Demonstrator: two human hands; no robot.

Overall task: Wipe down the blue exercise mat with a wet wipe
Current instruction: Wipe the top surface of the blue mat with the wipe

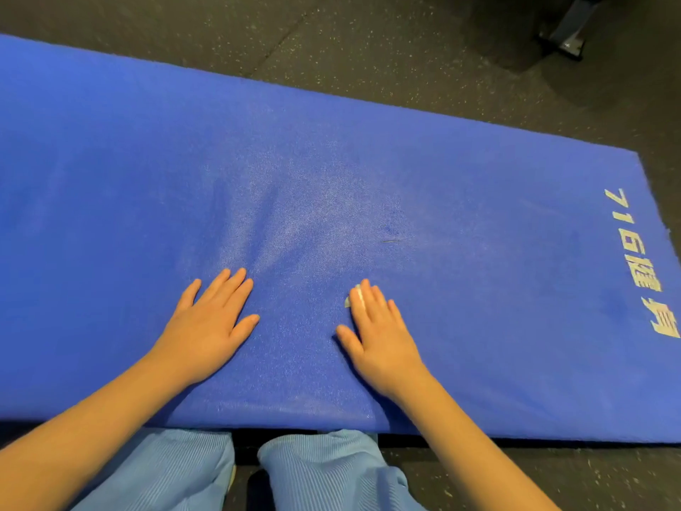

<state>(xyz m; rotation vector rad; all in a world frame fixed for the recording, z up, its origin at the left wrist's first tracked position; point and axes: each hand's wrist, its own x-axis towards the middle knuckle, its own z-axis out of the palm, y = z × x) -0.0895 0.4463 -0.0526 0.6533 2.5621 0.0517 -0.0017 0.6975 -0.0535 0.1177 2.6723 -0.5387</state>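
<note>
The blue exercise mat (331, 171) lies flat on a dark speckled floor (368, 42), running from the far left to the near right. Its near long edge is just in front of the person's knees, clad in light blue ribbed trousers (324, 470).

Both hands rest on the near part of the mat, palms down and well apart. The left hand (206, 326) is released, its fingers straight and slightly spread, pressing on the bare mat and grasping nothing. The right hand (379, 333) also lies flat with straight fingers, pressing the wet wipe (355, 295) against the mat. Only a small white bit of the wipe shows, at the left edge of the fingertips; the rest is hidden under the hand.

Beyond the hands the mat surface has a paler, sheeny patch. A thin dark streak (390, 240) sits on the mat a little beyond the right hand. Pale printed lettering (641, 263) runs along the mat's right end. At the far right a dark metal foot (567, 31) of some equipment stands on the floor.
</note>
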